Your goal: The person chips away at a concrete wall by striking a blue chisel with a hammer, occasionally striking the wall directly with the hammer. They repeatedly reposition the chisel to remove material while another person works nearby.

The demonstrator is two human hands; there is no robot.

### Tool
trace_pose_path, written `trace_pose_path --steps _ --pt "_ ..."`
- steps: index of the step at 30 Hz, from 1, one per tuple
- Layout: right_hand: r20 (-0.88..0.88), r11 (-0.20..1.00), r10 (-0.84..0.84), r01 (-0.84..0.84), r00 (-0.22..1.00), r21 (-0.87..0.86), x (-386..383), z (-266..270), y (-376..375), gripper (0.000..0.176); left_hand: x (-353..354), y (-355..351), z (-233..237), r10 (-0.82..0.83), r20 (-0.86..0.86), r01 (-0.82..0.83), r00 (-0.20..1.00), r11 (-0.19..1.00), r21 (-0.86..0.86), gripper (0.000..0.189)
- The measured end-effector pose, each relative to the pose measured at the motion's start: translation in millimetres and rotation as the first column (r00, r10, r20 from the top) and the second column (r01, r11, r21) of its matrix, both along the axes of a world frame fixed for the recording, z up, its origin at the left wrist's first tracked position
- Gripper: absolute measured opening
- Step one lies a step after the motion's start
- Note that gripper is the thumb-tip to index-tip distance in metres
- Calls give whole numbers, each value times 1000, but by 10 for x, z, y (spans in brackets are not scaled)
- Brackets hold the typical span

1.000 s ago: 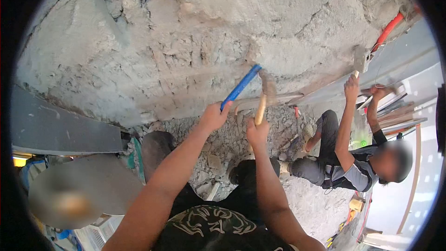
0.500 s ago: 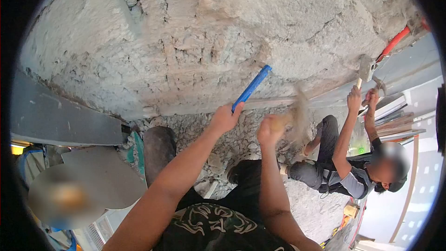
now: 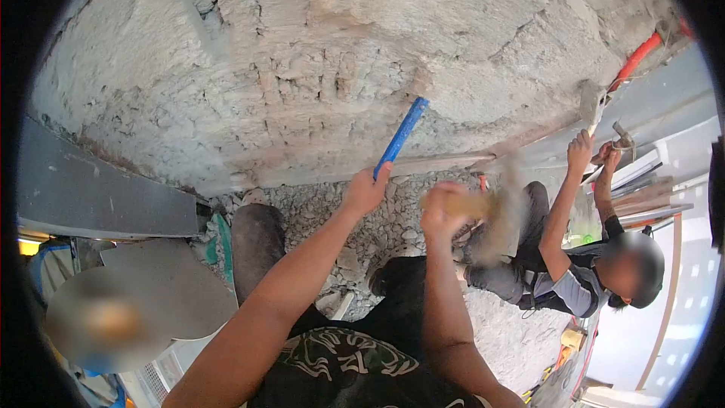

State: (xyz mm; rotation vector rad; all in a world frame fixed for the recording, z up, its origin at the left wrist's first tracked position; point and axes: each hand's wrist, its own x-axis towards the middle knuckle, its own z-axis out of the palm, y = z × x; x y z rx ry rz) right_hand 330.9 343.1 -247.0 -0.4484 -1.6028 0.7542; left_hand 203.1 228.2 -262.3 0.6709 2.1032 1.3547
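My left hand [image 3: 365, 193] is closed around the lower end of a blue chisel [image 3: 402, 137]. The chisel slants up and to the right, its far end against the rough, pitted wall [image 3: 317, 117]. To the right, my right hand [image 3: 442, 210] grips a hammer [image 3: 477, 205] by its pale handle. Motion smears the hammer's head, which is swung out to the right, apart from the chisel. Broken rubble [image 3: 347, 257] lies on the ground below both hands.
At right, a co-worker [image 3: 574, 279] crouches close by, one hand on a hammer [image 3: 591, 106], the other on a second tool [image 3: 622, 140]. An orange pipe [image 3: 638, 59] runs along the wall's right end. Grey panel [image 3: 98, 181] at left; boards [image 3: 642, 196] stacked behind the co-worker.
My right hand's hammer has swung right and down, away from the chisel. The left hand keeps its grip on the chisel. The co-worker's hands have shifted slightly.
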Motion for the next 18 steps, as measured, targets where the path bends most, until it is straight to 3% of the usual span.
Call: trace_pose_path --steps 1,2,3,4,6,8,11,14,15,16,18 --pt "-4 1000 -5 5 1000 3 23 -114 23 13 9 8 22 12 17 -12 1000 1000 -17 70" --pt "375 981 42 34 926 -193 46 -199 17 18 9 9 48 27 33 -26 999 999 -33 71" --pt "680 924 160 134 716 -359 84 -237 -10 22 -5 -21 12 25 28 -24 999 999 -32 71" --pt "675 923 158 135 721 -360 177 -212 -93 22 -47 -77 -45 2 14 -1 1000 998 -65 70" --pt "531 798 178 194 828 -570 321 -104 -138 24 -173 -72 -67 6 -7 -7 1000 996 -86 69" --pt "512 765 174 212 841 -609 472 -55 -171 23 -118 -126 -72 38 -97 -45 995 996 -79 68" --pt "327 695 190 108 926 -711 614 -85 -182 26 -187 -185 -139 50 -262 -68 964 996 -58 64" --pt "278 667 140 117 950 -735 578 -163 -194 27 -194 -291 -42 -101 -214 97 972 995 -31 59" --pt "150 595 161 25 975 -803 537 -133 -225 28 -178 -316 24 -126 -220 118 967 992 -47 59" --pt "141 583 145 30 979 -812 478 -105 -254 28 -156 -349 85 -177 -284 150 942 982 -114 57" --pt "113 449 179 21 977 -893 389 -52 -299 22 -145 -424 134 -241 -347 184 906 964 -192 54"
